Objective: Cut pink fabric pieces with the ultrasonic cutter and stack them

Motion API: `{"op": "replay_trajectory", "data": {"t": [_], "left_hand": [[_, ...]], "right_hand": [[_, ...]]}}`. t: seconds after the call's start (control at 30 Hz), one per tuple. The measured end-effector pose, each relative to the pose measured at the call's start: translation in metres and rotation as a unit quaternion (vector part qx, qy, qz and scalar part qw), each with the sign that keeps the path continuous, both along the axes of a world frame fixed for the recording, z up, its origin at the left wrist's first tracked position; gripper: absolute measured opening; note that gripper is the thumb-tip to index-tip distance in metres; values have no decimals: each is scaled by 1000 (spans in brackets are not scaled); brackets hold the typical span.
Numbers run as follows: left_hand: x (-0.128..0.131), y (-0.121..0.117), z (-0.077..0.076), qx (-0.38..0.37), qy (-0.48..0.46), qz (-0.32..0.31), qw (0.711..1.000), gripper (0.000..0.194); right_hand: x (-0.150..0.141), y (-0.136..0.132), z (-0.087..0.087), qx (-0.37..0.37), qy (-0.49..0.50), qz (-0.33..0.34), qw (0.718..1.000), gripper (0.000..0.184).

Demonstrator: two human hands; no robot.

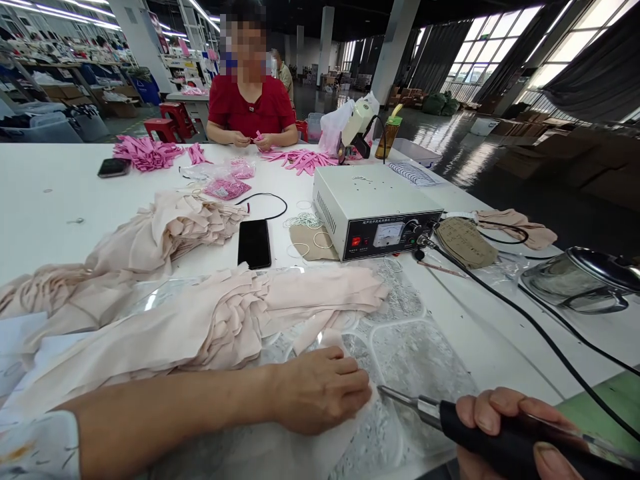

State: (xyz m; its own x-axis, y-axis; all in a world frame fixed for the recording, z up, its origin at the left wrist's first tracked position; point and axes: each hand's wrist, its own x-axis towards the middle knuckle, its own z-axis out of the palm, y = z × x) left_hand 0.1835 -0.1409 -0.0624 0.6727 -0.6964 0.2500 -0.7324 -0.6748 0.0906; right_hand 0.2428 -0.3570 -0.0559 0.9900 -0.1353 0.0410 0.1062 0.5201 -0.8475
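My right hand (515, 433) wraps round the black handle of a corded, pen-like handheld tool (430, 413) with a tapered metal tip, at the lower right. The tip points left, close beside the fingers of my left hand (323, 390). That hand is closed, knuckles up, on a thin pale pink fabric piece (333, 340) lying over a clear patterned mat (415, 360). What lies under its fingertips is hidden. Just beyond it are overlapping layers of pale pink fabric (220, 317). The tool's black cable leads up to a metal control box (380, 213) with a dial.
A second fabric heap (150, 233) lies at the left. A black phone (254, 243) rests left of the box. At the right are a lidded glass pot (575, 280) and round brown pieces (465, 241). Across the table, a person in red (250, 107) handles pink strips (300, 160).
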Motion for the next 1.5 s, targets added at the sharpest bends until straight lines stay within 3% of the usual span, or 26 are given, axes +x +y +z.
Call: {"op": "replay_trajectory", "data": {"t": [0.53,1.03,1.37,1.5], "left_hand": [[-1,-1,0,7,-10,18,1000,19],[-1,-1,0,8,-16,15,1000,17],[0,-1,2,12,-8,14,1000,19],[0,-1,2,20,15,17,1000,21]], "right_hand": [[2,8,9,-55,-59,27,996,15],[-2,1,5,-47,-48,29,997,14],[0,-2,1,-39,-91,78,992,13],[0,2,4,-31,-98,58,993,14]]}}
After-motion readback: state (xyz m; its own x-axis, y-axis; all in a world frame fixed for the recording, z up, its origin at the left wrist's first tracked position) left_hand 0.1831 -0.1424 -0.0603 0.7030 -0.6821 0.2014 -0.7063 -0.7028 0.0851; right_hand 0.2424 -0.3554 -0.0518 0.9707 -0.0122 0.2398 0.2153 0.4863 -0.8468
